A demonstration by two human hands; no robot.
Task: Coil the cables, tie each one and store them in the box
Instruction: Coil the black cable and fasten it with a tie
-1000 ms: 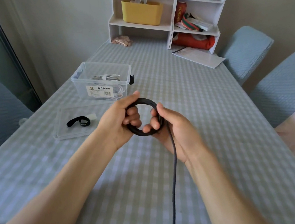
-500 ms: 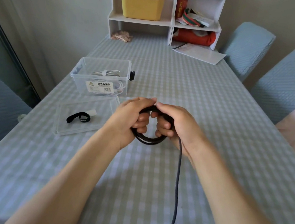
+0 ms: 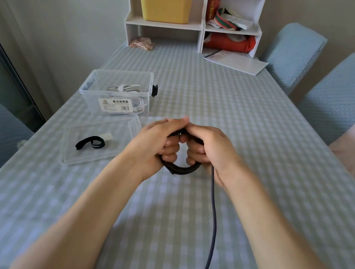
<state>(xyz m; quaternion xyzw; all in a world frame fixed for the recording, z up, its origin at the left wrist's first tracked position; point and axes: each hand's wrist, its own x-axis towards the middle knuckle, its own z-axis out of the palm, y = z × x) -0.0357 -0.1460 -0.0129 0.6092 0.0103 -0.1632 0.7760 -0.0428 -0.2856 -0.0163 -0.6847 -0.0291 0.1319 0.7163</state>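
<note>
Together, left hand and right hand grip cable coil.

Two bare hands gripping together above the table

The left hand and right hand are meeting thumb to thumb, fingers curling inward round a black cable coil, while both forearms are reaching forward from the bottom corners.

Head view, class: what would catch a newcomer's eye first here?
Two hands, left hand and right hand, grip a black cable coil at the centre, its loose end trailing toward the viewer. Left of them stands a clear box; on its lid lies a black strap.
</note>
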